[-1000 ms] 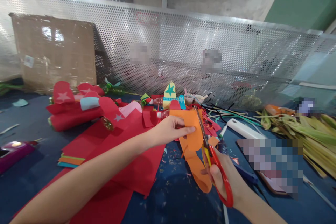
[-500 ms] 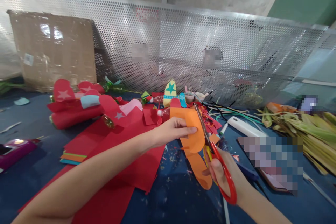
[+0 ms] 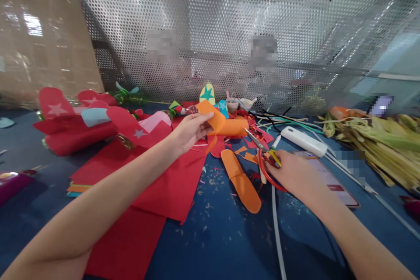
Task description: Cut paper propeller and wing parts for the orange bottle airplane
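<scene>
My left hand (image 3: 192, 133) pinches a piece of orange paper (image 3: 215, 117) between thumb and fingers, lifted above the table. Behind and below it lies an orange paper-wrapped roll (image 3: 232, 127), with a red rounded paper flap in front. My right hand (image 3: 288, 168) is closed round the red and yellow handles of a pair of scissors (image 3: 256, 141), low over the table. The blades point away to the left, apart from the held paper. A long orange strip with rounded ends (image 3: 241, 181) lies flat between my hands, beside small orange offcuts (image 3: 251, 157).
Red paper sheets (image 3: 167, 183) and red paper planes (image 3: 82, 127) cover the left side. Red scraps, a white-handled tool (image 3: 303, 141), a phone (image 3: 337, 183), a white cable (image 3: 278, 232) and dried husks (image 3: 370, 144) lie rightward. A perforated metal screen (image 3: 216, 17) stands behind.
The scissors have come away from the orange paper and moved down to the table with my right hand. My left hand has carried the paper up and left. The view has tilted down.
</scene>
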{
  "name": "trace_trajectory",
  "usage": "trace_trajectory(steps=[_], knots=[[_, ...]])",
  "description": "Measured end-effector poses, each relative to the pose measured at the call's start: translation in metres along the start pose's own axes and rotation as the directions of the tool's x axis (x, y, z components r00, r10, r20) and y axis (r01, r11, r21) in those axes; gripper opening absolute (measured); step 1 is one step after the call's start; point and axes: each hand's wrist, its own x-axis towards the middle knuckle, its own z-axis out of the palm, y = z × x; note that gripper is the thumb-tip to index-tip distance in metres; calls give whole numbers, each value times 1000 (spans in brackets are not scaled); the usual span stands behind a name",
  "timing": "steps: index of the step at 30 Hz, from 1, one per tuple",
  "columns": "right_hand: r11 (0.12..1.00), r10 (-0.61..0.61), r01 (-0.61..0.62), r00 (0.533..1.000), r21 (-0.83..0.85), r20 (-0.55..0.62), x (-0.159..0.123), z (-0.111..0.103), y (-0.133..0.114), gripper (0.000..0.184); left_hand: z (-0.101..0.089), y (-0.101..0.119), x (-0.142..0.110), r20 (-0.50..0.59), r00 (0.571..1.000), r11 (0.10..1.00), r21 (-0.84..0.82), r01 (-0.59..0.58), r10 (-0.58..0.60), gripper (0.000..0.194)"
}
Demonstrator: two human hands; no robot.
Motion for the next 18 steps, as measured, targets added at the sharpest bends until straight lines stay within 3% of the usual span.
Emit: trace_trajectory(steps=[4,9,12,14,18], knots=[[996,25,-22,999,-81,33,-3,-2,0,29,-2,4,0,-57,995,996,-22,-84,82,14],[990,93,-92,996,-105,5,4,-7,13,36,9,11,-5,-23,995,996,11,-94,94,21],[987,121,-121,993,-102,-13,9,-7,20,39,34,7,1,30,995,994,55,-99,98,16],[984,148,-150,989,-99,-26,9,-9,22,41,58,0,10,139,983,965,212,-152,124,19],[970,224,-228,973,-88,-53,8,-17,24,43,110,-21,38,212,971,926,333,-180,113,26]])
